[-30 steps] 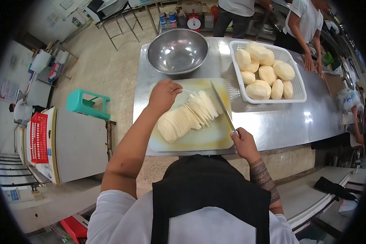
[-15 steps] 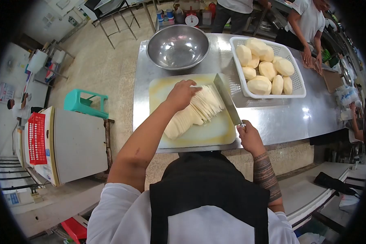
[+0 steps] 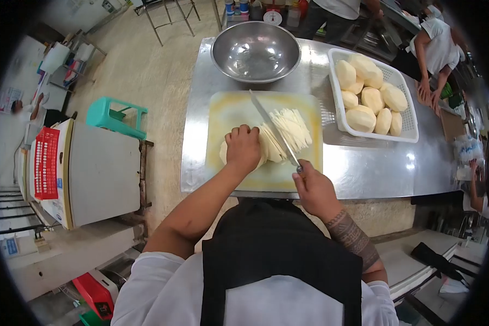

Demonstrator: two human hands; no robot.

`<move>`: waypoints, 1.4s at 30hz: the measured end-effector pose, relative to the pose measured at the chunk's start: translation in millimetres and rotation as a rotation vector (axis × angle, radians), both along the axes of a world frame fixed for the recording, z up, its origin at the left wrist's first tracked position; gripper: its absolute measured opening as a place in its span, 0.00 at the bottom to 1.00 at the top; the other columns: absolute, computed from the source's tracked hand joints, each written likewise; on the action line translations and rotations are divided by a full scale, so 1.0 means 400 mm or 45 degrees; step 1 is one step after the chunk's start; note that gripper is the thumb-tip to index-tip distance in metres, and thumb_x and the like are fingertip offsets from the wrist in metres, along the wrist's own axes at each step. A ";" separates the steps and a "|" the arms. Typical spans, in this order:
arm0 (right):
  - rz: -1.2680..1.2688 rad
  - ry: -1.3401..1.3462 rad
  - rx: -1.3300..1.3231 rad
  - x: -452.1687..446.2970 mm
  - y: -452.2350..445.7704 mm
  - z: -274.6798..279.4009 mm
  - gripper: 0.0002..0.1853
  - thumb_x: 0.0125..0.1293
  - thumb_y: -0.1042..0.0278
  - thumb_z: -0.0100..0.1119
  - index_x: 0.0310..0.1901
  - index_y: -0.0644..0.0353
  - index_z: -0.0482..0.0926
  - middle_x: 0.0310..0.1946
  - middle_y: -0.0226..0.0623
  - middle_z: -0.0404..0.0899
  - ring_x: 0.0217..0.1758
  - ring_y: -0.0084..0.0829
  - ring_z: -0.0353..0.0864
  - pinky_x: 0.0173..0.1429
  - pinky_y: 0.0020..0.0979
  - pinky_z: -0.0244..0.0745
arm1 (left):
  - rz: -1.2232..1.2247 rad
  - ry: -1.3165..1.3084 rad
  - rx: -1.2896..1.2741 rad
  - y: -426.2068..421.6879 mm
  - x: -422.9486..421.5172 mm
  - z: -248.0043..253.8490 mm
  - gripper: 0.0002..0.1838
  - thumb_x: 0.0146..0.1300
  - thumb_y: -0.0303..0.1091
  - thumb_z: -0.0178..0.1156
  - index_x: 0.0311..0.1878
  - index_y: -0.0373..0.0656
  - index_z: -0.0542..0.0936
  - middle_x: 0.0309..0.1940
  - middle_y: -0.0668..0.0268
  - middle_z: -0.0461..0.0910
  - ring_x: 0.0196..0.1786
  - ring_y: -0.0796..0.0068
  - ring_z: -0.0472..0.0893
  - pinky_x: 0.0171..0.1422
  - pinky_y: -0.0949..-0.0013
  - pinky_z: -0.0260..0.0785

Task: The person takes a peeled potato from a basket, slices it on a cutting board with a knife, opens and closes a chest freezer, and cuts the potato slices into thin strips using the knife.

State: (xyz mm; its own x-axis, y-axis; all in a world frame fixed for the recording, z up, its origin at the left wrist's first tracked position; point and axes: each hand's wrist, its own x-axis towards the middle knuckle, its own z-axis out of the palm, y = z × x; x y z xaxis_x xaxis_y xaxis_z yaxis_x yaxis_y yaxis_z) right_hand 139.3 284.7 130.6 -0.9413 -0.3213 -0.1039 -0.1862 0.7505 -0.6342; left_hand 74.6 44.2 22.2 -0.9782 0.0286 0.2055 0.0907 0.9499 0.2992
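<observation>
My right hand (image 3: 317, 189) is wrapped round the handle of a broad-bladed kitchen knife (image 3: 273, 126). Its blade slants away from me across the cutting board (image 3: 223, 114), edge down among pale vegetable pieces. Fingers curled, my left hand (image 3: 243, 148) presses on overlapping vegetable slices (image 3: 274, 148) left of the blade and partly hides them. Right of the blade lies a heap of thin vegetable strips (image 3: 294, 128). They look cut from a peeled root vegetable, whose exact kind I cannot tell.
Beyond the board stands a steel bowl (image 3: 255, 76) on the metal table (image 3: 364, 174). A white basket (image 3: 407, 136) at the right holds several whole peeled root vegetables (image 3: 372, 100). A co-worker (image 3: 434, 54) works at the table's far right end. A green stool (image 3: 117, 127) stands left.
My left hand has moved nearer and lower over the slices. The knife has shifted left from the board's right side into the pieces, and strips now show to its right. The view has shifted slightly.
</observation>
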 end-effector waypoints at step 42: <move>0.196 -0.123 0.223 -0.030 -0.096 0.012 0.14 0.80 0.61 0.54 0.54 0.64 0.71 0.33 0.58 0.86 0.39 0.61 0.87 0.45 0.58 0.80 | 0.012 0.102 0.117 0.000 -0.004 -0.023 0.12 0.64 0.33 0.61 0.50 0.43 0.80 0.48 0.58 0.77 0.56 0.53 0.76 0.62 0.47 0.63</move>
State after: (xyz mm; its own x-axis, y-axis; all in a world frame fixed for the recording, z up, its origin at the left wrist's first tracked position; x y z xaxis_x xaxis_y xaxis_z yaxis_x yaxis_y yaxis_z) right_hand 127.5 246.4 135.4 -0.8655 -0.4295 -0.2576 -0.2520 0.8179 -0.5172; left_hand 73.1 44.0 12.9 -0.9586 -0.0027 0.2847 0.1094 0.9197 0.3770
